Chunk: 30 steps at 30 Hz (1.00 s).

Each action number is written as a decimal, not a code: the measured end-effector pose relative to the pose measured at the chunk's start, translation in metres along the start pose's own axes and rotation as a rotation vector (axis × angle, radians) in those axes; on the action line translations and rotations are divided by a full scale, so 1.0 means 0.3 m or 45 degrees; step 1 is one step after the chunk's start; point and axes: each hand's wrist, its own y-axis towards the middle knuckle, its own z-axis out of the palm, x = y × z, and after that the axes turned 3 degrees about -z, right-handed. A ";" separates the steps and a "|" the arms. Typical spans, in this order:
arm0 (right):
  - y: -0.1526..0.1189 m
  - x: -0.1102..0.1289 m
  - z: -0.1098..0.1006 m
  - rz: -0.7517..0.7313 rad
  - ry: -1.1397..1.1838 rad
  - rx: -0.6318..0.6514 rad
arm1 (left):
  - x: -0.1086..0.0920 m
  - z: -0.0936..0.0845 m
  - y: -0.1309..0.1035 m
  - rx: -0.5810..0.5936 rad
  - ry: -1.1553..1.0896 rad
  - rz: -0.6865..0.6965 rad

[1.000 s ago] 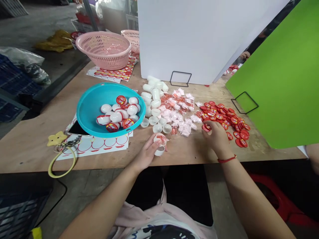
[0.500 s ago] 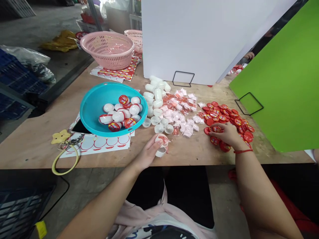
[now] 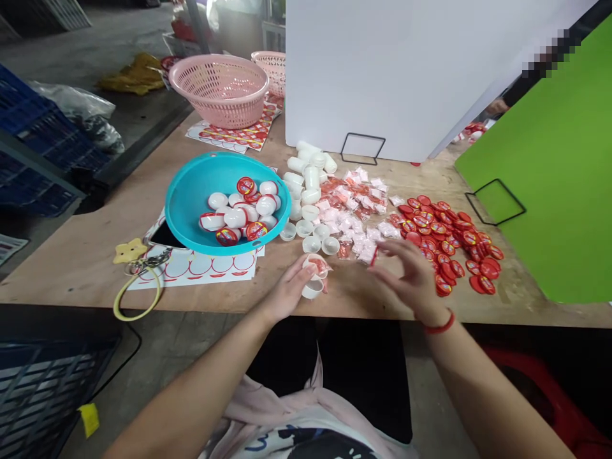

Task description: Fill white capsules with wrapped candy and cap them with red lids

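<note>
My left hand [image 3: 289,290] is closed around a small white cup [image 3: 312,260] with a clear-and-red packet showing in its mouth. Just below, a second white cup [image 3: 312,289] sits against the fingers. My right hand [image 3: 412,277] pinches a red lid [image 3: 374,256], seen edge-on between thumb and fingertips, above the wood. Beyond the hands lie a heap of pink and red packets [image 3: 356,220] and several open white cups [image 3: 312,244]. A pile of red lids [image 3: 444,233] spreads to the right of my right hand.
A blue basin [image 3: 182,207] holds several lidded white cups. Behind it stands a pink basket [image 3: 224,95] on printed sheets. A white panel [image 3: 354,70] and a green panel [image 3: 549,185] rise at the back and right. A keyring with a yellow loop [image 3: 138,306] lies left.
My right hand has moved left from the lid pile, with a red lid now in its fingers. My left hand keeps its hold on the cup. The view has shifted slightly.
</note>
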 end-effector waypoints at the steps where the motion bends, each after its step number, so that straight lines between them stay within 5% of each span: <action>1: -0.008 0.060 0.048 0.000 0.111 0.053 | 0.000 0.000 -0.001 -0.002 -0.002 -0.008; 4: -0.028 0.179 0.173 0.060 0.343 -0.001 | -0.001 -0.001 -0.004 -0.073 0.003 -0.023; 8: -0.015 0.198 0.240 0.085 0.588 -0.002 | -0.004 0.001 -0.006 -0.118 0.022 0.010; 17: 0.059 0.176 0.174 -0.155 0.504 0.202 | 0.001 0.005 -0.012 0.005 0.136 0.014; 30: 0.113 0.166 0.130 -0.099 0.562 0.493 | 0.004 0.012 -0.008 0.055 0.045 0.021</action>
